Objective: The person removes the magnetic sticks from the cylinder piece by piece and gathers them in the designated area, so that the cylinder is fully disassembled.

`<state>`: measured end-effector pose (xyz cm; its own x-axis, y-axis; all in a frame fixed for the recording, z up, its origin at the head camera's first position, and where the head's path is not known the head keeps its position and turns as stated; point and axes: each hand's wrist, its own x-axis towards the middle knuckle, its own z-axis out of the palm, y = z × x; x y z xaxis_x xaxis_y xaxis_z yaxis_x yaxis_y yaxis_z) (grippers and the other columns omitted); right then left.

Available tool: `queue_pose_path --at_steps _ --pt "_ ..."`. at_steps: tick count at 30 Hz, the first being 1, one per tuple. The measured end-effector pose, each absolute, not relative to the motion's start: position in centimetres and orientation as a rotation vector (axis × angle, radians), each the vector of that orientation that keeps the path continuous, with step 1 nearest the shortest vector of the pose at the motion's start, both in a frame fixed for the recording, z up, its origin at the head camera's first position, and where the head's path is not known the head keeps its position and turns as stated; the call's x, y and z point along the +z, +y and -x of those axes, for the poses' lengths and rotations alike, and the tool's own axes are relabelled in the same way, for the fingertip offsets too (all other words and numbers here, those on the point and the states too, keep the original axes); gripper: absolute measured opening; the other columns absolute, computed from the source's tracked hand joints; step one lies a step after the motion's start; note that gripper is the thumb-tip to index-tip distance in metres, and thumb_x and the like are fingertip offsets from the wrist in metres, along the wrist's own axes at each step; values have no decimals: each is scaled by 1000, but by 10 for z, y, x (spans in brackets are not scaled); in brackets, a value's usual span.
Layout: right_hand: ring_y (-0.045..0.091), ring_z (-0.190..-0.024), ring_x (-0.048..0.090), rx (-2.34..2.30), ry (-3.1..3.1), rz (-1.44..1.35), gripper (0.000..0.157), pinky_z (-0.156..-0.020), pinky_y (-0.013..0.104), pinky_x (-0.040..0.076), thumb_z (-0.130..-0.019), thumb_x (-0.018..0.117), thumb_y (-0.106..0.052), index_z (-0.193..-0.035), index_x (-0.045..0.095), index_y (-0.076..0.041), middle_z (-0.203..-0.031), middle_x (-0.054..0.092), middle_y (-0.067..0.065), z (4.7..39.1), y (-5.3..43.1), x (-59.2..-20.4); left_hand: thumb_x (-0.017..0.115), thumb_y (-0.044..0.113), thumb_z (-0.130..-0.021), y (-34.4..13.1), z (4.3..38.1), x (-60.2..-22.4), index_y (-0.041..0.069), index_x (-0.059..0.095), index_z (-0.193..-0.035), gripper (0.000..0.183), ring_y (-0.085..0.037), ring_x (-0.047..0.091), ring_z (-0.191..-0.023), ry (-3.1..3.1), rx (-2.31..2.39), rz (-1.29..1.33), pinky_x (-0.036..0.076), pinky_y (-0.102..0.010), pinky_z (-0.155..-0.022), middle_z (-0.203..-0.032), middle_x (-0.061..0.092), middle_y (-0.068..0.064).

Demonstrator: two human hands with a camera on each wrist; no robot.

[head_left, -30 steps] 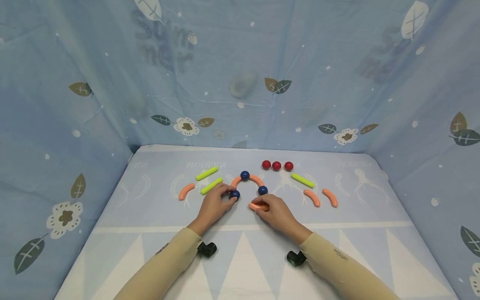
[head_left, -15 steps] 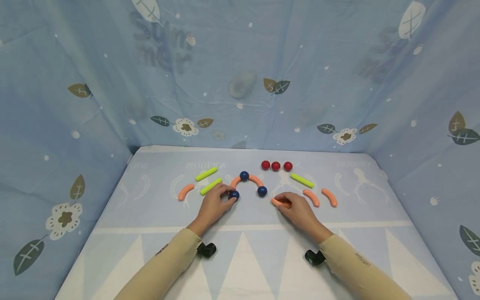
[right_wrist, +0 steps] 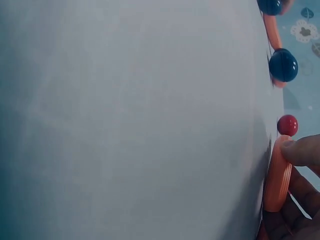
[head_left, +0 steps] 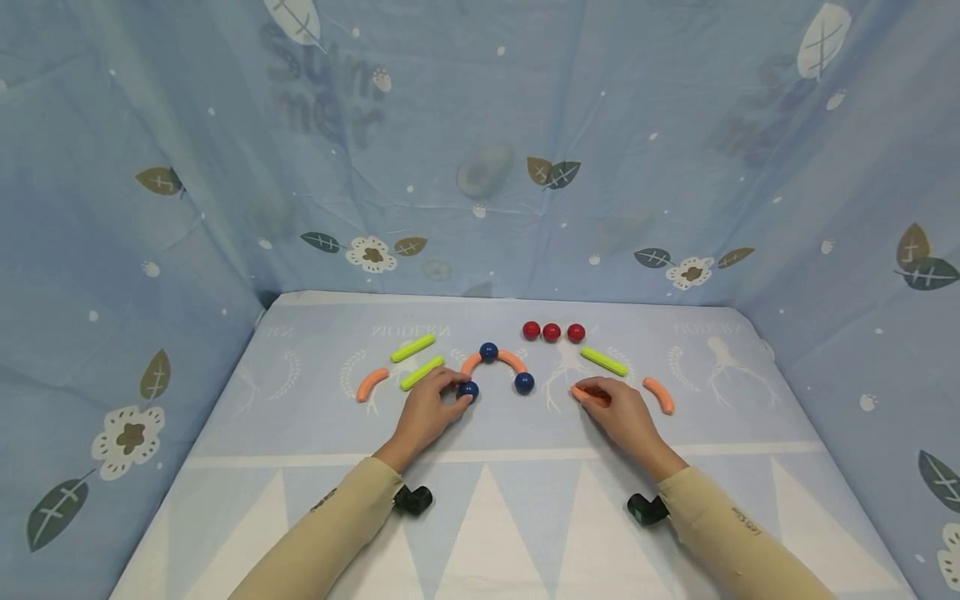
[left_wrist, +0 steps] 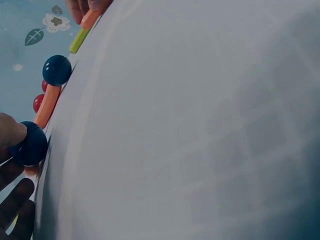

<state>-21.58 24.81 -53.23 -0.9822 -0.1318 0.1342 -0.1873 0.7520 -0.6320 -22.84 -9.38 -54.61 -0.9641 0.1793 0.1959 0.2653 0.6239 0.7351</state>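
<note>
In the head view my left hand holds a dark blue ball, the left end of an arch. The left wrist view shows the thumb on that blue ball. The arch joins two curved orange sticks, the left and the right, a blue ball on top and another blue ball at the right end. Off to the right, my right hand pinches a loose curved orange stick between thumb and fingers, low over the table.
Several red balls line up at the back. Two lime sticks, one being the farther lime stick, and an orange stick lie left. Another lime stick and an orange stick lie right. Patterned curtains surround the table.
My right hand has moved right with its orange stick, away from the arch. It now covers where another orange stick lay. The left hand stays on the blue ball.
</note>
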Motion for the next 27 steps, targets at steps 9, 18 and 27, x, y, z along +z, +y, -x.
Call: queue_pose_path --at_steps 9,18,27 --pt "15 -86 64 1014 -2863 -268 21 -77 37 53 -95 75 -25 -114 78 -17 -106 75 -2 219 251 -534 81 22 -89 -94 228 -547 16 75 -116 29 -14 63 -110 -2730 -1280 369 50 -38 -100 -114 67 5" --pt "16 -86 61 1030 -2865 -259 22 -76 35 51 -95 75 -24 -116 77 -17 -107 75 -1 218 251 -535 81 23 -89 -94 228 -546 16 75 -116 29 -14 62 -111 -2734 -1284 366 50 -38 -101 -114 67 5" --pt "16 -87 61 1035 -2853 -263 23 -76 35 53 -94 75 -22 -117 76 -15 -108 74 1 216 252 -536 81 22 -89 -93 228 -547 15 75 -117 30 -14 63 -108 -2734 -1274 357 51 -38 -98 -113 67 5"
